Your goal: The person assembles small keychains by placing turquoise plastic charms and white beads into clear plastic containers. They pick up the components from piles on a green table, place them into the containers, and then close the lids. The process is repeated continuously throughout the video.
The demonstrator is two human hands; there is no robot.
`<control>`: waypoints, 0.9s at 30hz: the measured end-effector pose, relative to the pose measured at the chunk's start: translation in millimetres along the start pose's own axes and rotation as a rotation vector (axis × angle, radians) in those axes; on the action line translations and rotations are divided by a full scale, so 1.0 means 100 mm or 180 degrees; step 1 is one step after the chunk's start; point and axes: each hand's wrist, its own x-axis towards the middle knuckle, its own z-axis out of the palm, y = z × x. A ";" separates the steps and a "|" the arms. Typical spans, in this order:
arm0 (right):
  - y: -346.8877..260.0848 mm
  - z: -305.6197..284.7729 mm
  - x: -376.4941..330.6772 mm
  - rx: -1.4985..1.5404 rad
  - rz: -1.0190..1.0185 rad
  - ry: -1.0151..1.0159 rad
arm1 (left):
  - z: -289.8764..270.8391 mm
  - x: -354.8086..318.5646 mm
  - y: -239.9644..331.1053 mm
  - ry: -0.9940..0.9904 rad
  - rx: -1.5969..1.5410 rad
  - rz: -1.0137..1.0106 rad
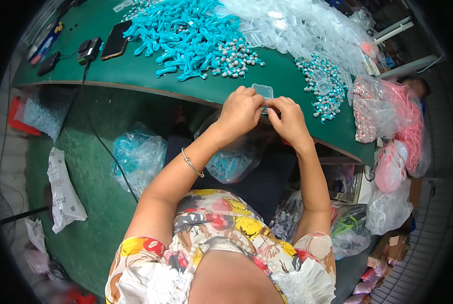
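Both hands, the left hand (pixel 240 110) and the right hand (pixel 286 117), are pinching a small clear plastic case (pixel 263 91) at the green worktop's (pixel 150 76) near edge, fingers closed on it, probably packing it. A large turquoise cord pile (pixel 186 33) is waiting unpacked.

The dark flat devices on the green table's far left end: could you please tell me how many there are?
3: a dark smartphone beside the turquoise cord pile, a small black charger block left of it, and a black flat device further left. Others may be hidden.
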 end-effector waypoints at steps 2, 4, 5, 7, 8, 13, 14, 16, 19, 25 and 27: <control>-0.02 0.01 0.01 -0.0079 -0.0016 0.0053 | 0.00 -0.01 -0.01 0.0195 -0.0102 0.0113; -0.05 0.02 0.01 -0.0142 -0.0043 0.0129 | -0.05 -0.02 0.00 -0.0031 -0.0100 0.0007; -0.03 0.01 0.02 -0.0119 -0.0071 0.0047 | -0.08 -0.02 0.01 -0.0144 -0.0099 -0.0047; 0.03 -0.04 0.09 -0.0084 -0.0124 -0.0120 | -0.15 -0.02 0.03 -0.0187 0.0051 0.0038; 0.03 -0.04 0.16 -0.0075 -0.0133 -0.0018 | -0.17 -0.02 0.02 -0.0208 0.0127 0.0077; 0.07 0.02 0.82 0.0175 -0.0269 0.0448 | -0.17 -0.03 -0.07 -0.0311 0.0060 0.0085; 0.12 0.09 0.99 0.0211 -0.0338 0.0557 | -0.17 -0.02 -0.08 -0.0333 0.0034 0.0077; 0.28 0.31 1.37 0.0252 -0.0174 0.0706 | -0.18 -0.01 -0.11 -0.0360 -0.0087 0.0059; 0.43 0.56 1.88 -0.0198 -0.0093 0.0854 | -0.20 -0.01 -0.15 -0.0372 -0.0199 0.0062; 0.33 0.68 2.23 -0.0404 0.0777 0.0299 | -0.19 -0.03 -0.17 -0.0360 -0.0233 0.0032; 0.45 0.67 2.24 -0.0050 0.0768 0.0331 | -0.19 -0.02 -0.17 -0.0343 -0.0224 0.0046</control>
